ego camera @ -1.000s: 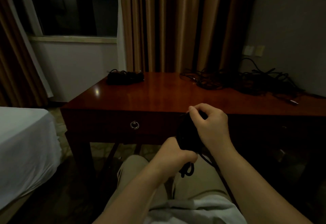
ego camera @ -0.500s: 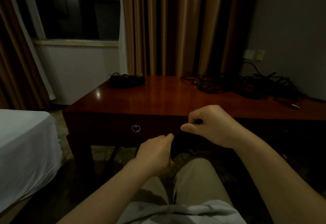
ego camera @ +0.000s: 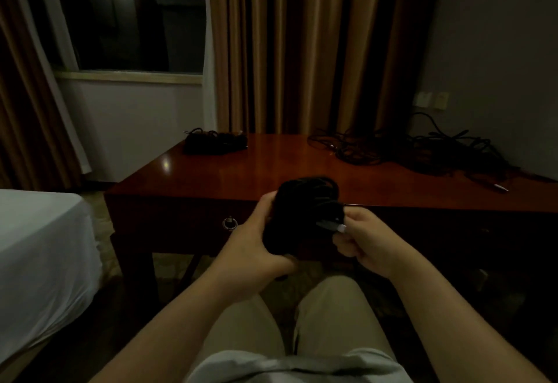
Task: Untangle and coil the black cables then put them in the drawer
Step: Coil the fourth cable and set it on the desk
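The big shiny red-brown wooden counter (ego camera: 271, 168) stood in front of the person, and everything else sat around it. A white bed (ego camera: 39, 246) was off the counter's left end. Long tan curtains (ego camera: 302, 44) hung behind the counter.

On the far right part of the counter top lay a big messy pile of black cables (ego camera: 407, 150), not yet sorted. On the far left corner sat a smaller neat bundle of black cable (ego camera: 216, 142). The two were well apart.

In the counter's front face was the closed wooden drawer (ego camera: 193, 225), with a small round metal ring pull (ego camera: 230, 223).

Right in front of the counter's near edge, up in the air, was a thick coiled roll of black cable (ego camera: 305, 213). Its long side stood mostly up and down. The left hand (ego camera: 256, 249) had its grip curled round the left side and bottom of the roll. The right hand (ego camera: 367, 240) was just beside the roll on its right, with its grip pinched on the small silver plug end (ego camera: 332, 227) that stuck out of the roll.

The ring pull lay just left of the left hand, so the left hand was the nearer one to it. But that hand was full. I think the plug end needed tucking in first. Then one hand had to let go to pull the drawer open. The loops could slip loose if the hold got weak.
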The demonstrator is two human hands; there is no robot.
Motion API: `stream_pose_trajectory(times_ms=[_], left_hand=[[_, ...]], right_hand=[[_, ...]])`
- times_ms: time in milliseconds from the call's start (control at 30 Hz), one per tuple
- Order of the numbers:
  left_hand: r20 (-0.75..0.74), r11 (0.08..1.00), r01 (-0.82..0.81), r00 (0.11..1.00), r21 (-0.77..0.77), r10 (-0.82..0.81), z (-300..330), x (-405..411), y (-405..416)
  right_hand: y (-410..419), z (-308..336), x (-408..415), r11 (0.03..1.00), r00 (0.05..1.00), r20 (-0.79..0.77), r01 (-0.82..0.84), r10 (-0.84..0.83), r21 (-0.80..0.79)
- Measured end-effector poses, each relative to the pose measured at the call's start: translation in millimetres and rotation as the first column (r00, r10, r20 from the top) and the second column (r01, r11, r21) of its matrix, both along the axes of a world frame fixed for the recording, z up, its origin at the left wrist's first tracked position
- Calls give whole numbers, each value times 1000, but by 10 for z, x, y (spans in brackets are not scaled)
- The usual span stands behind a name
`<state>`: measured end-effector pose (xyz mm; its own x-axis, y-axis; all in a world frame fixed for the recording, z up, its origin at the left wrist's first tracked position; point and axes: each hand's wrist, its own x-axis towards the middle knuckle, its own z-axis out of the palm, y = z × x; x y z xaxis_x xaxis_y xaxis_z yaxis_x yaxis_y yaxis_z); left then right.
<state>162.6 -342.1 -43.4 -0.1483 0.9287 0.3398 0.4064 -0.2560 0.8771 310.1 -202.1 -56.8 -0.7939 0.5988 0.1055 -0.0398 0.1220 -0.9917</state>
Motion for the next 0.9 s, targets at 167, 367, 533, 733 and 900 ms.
stream_pose_trajectory(times_ms=[167,367,533,733,900], left_hand=[[205,998,11,979,-66,3,-40,4,82],[52,980,47,998,-195,-37,-118,28,137],[-284,892,12,946,-452,-157,-239,40,226],[280,912,-27,948,-408,154,-329,-153,331],[643,969,144,766,-199,18,-356,-266,216]], right_hand=[[66,-160,23,996,996,-13,89,-89,14],[79,-110,52,972,975,3,220,-221,85],[-44,446,41,898,966,40,221,-254,380],[-291,817,220,777,945,305,-104,-116,620],[-127,359,525,946,965,261,-70,-16,317]])
